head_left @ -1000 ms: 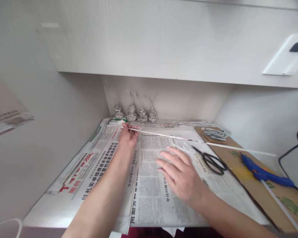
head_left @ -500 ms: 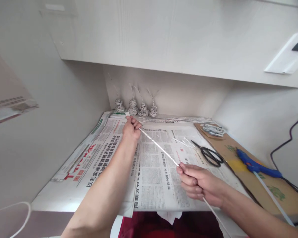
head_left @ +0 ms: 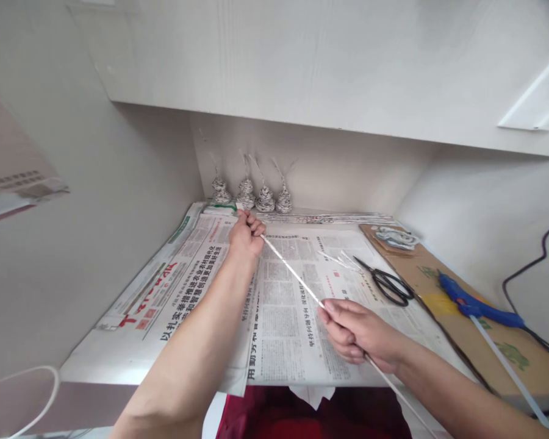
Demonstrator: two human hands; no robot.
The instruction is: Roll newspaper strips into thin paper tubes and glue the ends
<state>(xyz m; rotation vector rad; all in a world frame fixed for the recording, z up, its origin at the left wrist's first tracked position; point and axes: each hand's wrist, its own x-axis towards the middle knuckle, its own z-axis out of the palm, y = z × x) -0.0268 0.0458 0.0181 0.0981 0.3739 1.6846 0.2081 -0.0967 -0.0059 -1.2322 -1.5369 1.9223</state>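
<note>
As the head camera looked forward and down into a pale alcove, both of the person's bare hands held one thin white paper rod, which ran on a slant above the newspaper covering the worktop. The left hand, reaching farther forward, had its fingers curled closed around the rod's far part. The right hand, nearer the body, pinched the rod between thumb and forefinger, the other fingers folded in; the rod passed through this hand and came out below it, slanting down towards the bottom edge. Between the hands the rod looked straight. Black-handled scissors lay on the newspaper to the right, their tip near some loose white strips. Beyond them, a blue glue gun with a long pale stick lay on brown cardboard, and a crumpled greyish bundle sat at the cardboard's far end. Against the back wall stood four small gourd-shaped paper weavings in a row, left of a spread of slender paper rods
</note>
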